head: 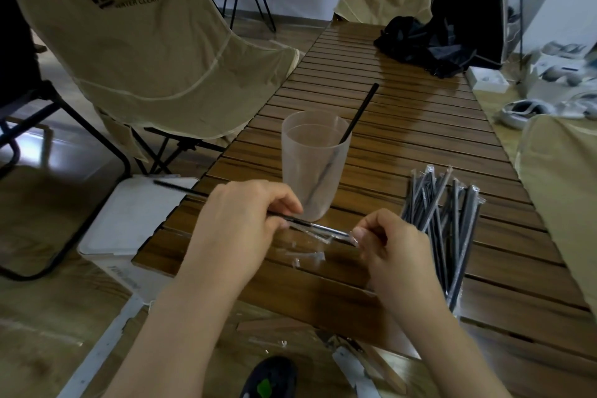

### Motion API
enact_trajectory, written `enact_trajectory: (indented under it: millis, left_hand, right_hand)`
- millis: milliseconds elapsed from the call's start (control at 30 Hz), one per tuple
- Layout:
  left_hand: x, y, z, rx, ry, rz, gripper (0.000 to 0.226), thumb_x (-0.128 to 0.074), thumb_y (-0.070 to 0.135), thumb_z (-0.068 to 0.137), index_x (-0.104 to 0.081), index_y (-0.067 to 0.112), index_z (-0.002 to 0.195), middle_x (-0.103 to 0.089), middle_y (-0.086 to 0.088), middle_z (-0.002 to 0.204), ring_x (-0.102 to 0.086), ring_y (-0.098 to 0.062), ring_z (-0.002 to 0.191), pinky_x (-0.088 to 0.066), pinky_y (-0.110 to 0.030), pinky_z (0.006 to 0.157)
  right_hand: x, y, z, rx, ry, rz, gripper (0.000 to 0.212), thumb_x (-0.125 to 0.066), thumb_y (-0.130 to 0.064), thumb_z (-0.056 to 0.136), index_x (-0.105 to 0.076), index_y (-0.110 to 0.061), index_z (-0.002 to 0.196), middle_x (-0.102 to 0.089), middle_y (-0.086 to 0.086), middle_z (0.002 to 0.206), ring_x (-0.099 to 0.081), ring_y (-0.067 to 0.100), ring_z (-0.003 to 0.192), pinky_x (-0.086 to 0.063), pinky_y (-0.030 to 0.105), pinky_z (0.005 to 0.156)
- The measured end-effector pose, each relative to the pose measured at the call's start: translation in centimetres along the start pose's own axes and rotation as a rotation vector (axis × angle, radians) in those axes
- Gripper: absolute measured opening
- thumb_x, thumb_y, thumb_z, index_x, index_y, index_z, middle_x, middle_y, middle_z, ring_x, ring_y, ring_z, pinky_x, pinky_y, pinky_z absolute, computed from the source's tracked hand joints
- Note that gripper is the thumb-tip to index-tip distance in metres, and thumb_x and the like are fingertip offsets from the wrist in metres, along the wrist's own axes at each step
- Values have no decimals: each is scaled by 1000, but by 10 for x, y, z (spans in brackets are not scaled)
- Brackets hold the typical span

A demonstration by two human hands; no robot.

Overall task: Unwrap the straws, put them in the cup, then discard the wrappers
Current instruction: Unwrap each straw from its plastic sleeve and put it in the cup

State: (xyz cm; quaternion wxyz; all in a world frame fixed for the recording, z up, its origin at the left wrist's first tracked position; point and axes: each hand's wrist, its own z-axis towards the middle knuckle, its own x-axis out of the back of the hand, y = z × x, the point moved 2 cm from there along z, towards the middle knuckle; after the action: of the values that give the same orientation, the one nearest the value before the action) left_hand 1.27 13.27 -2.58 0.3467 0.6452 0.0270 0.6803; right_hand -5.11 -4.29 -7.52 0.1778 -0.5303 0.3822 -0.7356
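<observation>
One black straw point(359, 113) already in cup point(311, 165), center frame. Left hand point(239, 223) grips next straw point(181, 190), right hand point(392, 242) pinches wrapper point(326, 234) end, mid-strip. Wrapped pile point(442, 213) right still waiting; wrappers not binned yet.

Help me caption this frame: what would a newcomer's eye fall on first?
Both hands at centre front: the left hand grips a black straw while the right hand pinches its clear wrapper. Just behind stands a frosted cup holding one straw, with wrapped straws piled to the right.
</observation>
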Motion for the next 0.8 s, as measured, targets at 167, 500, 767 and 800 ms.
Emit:
enact_trajectory:
  millis: [167, 500, 767, 800]
  left_hand:
    - [15, -9, 8, 240, -172, 88, 23, -63, 22, 92, -68, 35, 109, -66, 13, 111, -56, -5, 110, -44, -30, 99]
    - [0, -17, 1, 160, 116, -169, 22, -71, 18, 85, -72, 38, 94, -67, 21, 91, -60, 5, 88, -46, -15, 82]
    - [-6, -13, 2, 130, 58, -118, 20, -68, 21, 87, -71, 37, 98, -68, 18, 96, -61, 2, 91, -48, -18, 82]
    - [-7, -13, 2, 136, 55, -115, 20, -67, 21, 88, -71, 37, 98, -68, 18, 96, -61, 1, 91, -49, -19, 83]
  right_hand:
    - [-4, 3, -1, 17, 46, -86, 14, -61, -12, 91, -61, -23, 82, -59, -11, 75, -55, 0, 66, -40, 12, 51]
    - [-20, 5, -7, 30, -89, -99, 11, -57, -17, 93, -58, -27, 91, -60, -12, 79, -57, -1, 71, -50, 15, 63]
    - [-17, 10, -5, 29, -72, -102, 19, -51, -8, 95, -60, -25, 96, -60, -10, 89, -56, 0, 78, -47, 13, 61]
    - [-16, 10, -3, 44, -43, -116, 17, -55, -9, 94, -62, -24, 93, -59, -11, 89, -55, -1, 79, -45, 12, 62]
